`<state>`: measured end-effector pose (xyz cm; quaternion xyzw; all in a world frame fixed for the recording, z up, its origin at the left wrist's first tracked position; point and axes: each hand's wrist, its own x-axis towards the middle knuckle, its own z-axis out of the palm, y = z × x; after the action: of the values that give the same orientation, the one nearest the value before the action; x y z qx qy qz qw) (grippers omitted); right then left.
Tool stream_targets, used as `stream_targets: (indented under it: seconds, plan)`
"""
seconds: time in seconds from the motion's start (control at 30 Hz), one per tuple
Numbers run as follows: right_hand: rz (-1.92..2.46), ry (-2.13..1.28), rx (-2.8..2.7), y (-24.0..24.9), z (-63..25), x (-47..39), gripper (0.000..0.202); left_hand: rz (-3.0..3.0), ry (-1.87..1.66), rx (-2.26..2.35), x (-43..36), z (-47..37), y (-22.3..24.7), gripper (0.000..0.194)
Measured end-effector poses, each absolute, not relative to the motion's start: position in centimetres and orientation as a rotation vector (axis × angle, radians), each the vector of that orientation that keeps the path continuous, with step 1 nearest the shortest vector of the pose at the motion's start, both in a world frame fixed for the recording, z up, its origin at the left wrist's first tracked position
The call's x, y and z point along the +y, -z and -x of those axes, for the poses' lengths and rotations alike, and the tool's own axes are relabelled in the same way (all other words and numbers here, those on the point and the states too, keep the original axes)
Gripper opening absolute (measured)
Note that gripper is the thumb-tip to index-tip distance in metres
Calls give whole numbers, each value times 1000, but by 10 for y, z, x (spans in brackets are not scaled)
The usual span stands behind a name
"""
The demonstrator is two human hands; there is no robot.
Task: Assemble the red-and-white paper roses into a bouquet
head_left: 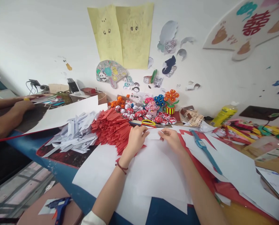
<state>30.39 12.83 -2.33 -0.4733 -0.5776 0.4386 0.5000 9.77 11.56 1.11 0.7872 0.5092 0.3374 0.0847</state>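
My left hand (pixel 138 139) and my right hand (pixel 171 139) pinch the two ends of a small white paper piece (pixel 154 135). Below it, large white sheets (pixel 163 172) lie on the table. A heap of folded red paper pieces (pixel 112 128) is just left of my left hand. Further left lies a pile of folded white pieces (pixel 76 132). Scissors with yellow handles (pixel 149 122) rest just beyond my hands. Red and white paper balls (pixel 132 112) sit behind the red heap.
A teal watch (pixel 203 148) lies on sheets at the right, near a yellow bottle (pixel 225 113) and a phone (pixel 275 184). Another person's hand (pixel 23 109) is at the far left. A blue glue gun (pixel 62 207) lies on a stool at the lower left.
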Motion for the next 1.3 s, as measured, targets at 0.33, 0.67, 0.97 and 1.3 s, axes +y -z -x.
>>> stream_targets:
  seconds: [0.33, 0.67, 0.97, 1.3]
  plan:
    - [1372, -796, -1797, 34, -315, 132, 30, -2569, -697, 1621, 113, -100, -5, 9]
    - [1560, -555, -1959, 29, -330, 132, 8, -2738, -563, 1495, 117, -115, 10, 7]
    - [1501, -695, -2039, 28, -344, 102, 22, -2874, -339, 1203, 130, -122, 2, 11]
    - [1466, -599, -1871, 41, -341, 93, 15, -2672, -402, 1241, 135, -123, 9, 5]
